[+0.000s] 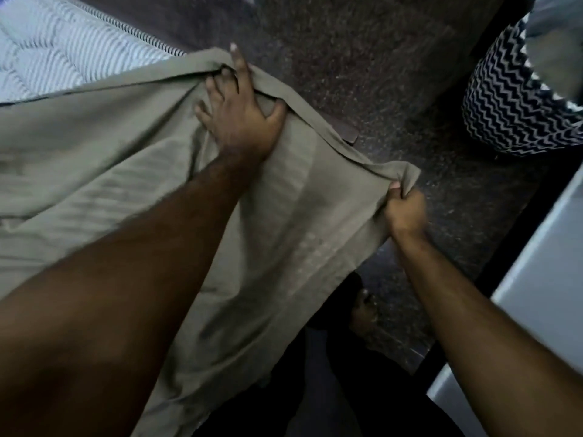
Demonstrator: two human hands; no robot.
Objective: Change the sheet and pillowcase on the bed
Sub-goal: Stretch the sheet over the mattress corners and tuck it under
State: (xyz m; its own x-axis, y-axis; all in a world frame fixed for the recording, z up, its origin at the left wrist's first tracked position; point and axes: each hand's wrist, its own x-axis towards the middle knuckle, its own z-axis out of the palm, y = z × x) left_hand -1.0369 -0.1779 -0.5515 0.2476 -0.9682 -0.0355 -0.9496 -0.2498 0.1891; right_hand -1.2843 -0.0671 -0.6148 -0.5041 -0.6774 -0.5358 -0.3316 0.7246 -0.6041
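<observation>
Left hand [235, 111]: lying on the olive-green cotton sheet [126, 159] at its hemmed edge, thumb hooked round the hem on one side and fingers curled into the bunched cloth on the other, so that a fold of fabric is gripped. Right hand [405, 211]: closed in a fist round the corner of the same sheet, the cloth pinched between thumb and fingers and drawn taut from the left hand. The stretch of hem between the two hands hangs off the mattress edge, over the floor; the rest of the sheet spreads back across the bed surface, creased and partly blurred. White quilted mattress with grey stripes and a dark piped border [47, 55]: bare at the far corner, beyond the sheet's edge. Dark speckled stone floor [362, 58]: beside the bed. Round basket with a black-and-white zigzag weave [517, 102]: standing on the floor, well apart from the bed. The person's bare foot [362, 313]: on the floor below the hanging cloth.
</observation>
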